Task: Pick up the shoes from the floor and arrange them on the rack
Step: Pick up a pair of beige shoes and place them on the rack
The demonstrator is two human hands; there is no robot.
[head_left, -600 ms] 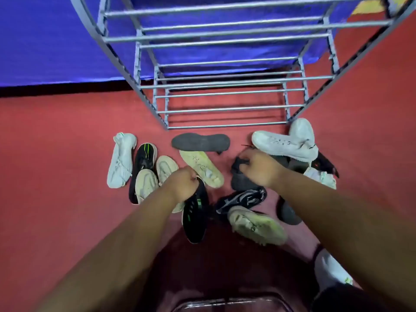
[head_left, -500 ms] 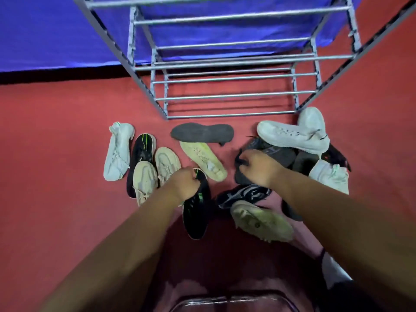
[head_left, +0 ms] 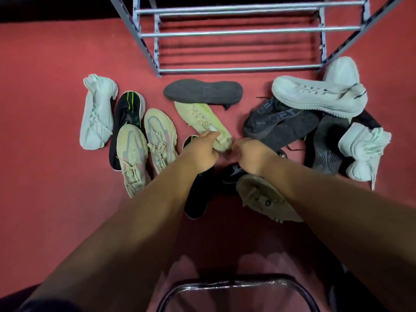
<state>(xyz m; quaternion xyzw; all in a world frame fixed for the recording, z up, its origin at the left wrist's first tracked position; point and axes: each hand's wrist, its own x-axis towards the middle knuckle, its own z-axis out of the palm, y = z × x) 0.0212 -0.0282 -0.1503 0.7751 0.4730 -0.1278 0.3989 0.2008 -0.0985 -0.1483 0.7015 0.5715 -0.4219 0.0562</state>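
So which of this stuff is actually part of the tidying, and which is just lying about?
In the job: yellow shoe, gripped by the left hand; right hand beside it; other shoes on the floor; rack.
Just there: black metal bar at the bottom; red floor.

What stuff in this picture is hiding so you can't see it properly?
All in the head view:
- Rack: its upper shelves are cut off by the top edge.
- Black-and-green shoe: its middle is under the left hand and forearm.
- Yellow-green shoe: its heel is covered by both hands.
- Right hand: fingertips blurred, so its grip is unclear.
- Black shoe: mostly under the right wrist.
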